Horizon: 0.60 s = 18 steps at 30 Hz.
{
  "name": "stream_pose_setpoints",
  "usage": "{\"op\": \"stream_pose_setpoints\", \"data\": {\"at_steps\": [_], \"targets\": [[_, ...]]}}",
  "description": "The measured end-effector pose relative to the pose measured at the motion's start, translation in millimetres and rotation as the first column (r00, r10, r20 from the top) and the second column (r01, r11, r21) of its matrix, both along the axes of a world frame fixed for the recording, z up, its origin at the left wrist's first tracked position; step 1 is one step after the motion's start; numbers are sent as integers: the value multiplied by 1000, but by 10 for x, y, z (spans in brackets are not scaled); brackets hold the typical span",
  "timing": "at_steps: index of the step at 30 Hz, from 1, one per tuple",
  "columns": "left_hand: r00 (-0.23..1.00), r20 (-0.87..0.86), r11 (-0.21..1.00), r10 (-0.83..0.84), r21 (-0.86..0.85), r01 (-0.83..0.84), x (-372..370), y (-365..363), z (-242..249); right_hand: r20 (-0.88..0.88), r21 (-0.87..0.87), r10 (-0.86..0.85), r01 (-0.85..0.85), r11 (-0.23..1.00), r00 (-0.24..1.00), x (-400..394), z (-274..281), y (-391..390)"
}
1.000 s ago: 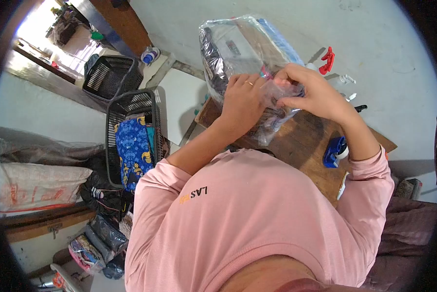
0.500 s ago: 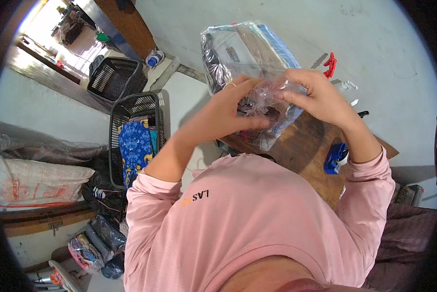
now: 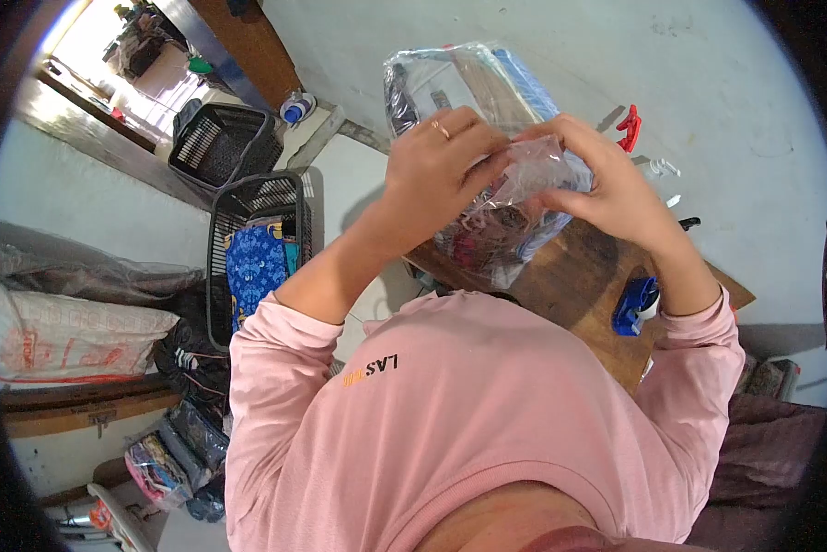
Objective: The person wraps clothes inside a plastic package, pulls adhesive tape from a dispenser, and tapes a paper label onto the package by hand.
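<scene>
Since thin plastic slips and tears easily, this handling seems best done with even folds, a firm pinch on one side and light tension on the other. The left hand (image 3: 443, 164), its fingers bent, pinches the crumpled film of a clear bag (image 3: 473, 87). The right hand (image 3: 593, 175) is half spread, thumb and fingers on either side of that film; whether it grips tightly, I cannot tell. The packed bag sits at upper centre of the frame, partly over the wooden surface (image 3: 560, 281), with folded items showing through. Right of centre on that surface lies a blue object (image 3: 630, 308), and a red object (image 3: 630, 129) is near the upper right. Left of centre, a black basket (image 3: 216, 285) holds blue patterned cloth (image 3: 257, 262).
</scene>
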<state>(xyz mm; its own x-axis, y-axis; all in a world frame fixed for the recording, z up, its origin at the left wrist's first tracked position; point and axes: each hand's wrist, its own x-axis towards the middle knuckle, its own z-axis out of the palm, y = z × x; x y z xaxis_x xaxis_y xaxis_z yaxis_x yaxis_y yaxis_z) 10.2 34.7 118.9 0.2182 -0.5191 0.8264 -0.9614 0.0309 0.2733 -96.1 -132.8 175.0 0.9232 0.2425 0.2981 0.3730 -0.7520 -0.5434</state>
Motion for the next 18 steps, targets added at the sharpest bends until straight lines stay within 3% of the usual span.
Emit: {"op": "stream_pose_setpoints", "data": {"at_steps": [1, 4, 7, 10, 12, 13, 16, 18], "targets": [[978, 200, 998, 61, -40, -54, 24, -7, -16, 15, -2, -14, 14, 1000, 1000, -6, -15, 6], [929, 371, 999, -5, -46, 24, 92, -7, -96, 111, -64, -7, 14, 998, 994, -8, -115, 0], [993, -76, 995, -92, 32, 95, 49, -50, -183, 44, -10, -46, 46, 999, 998, 0, -137, -25], [787, -591, 979, -176, -25, 200, -34, -49, -219, -67, 121, -12, 20, 992, 998, 14, -137, -41], [652, -736, 968, -182, -18, 249, -13, -11, -289, 26, 78, 10, -12, 997, 1000, 27, -123, -23], [575, -798, 962, -179, -19, 273, -9, 7, -309, 73, 55, 23, -27, 998, 997, 34, -119, -16], [786, -615, 997, -66, -12, 75, -137, 1, -316, -8, -94, 3, -3, 996, 1000, 52, -131, -71], [818, -574, 999, -47, -22, 41, -190, -11, -350, 10, -110, 37, -36, 993, 999, 76, -156, -69]]}}
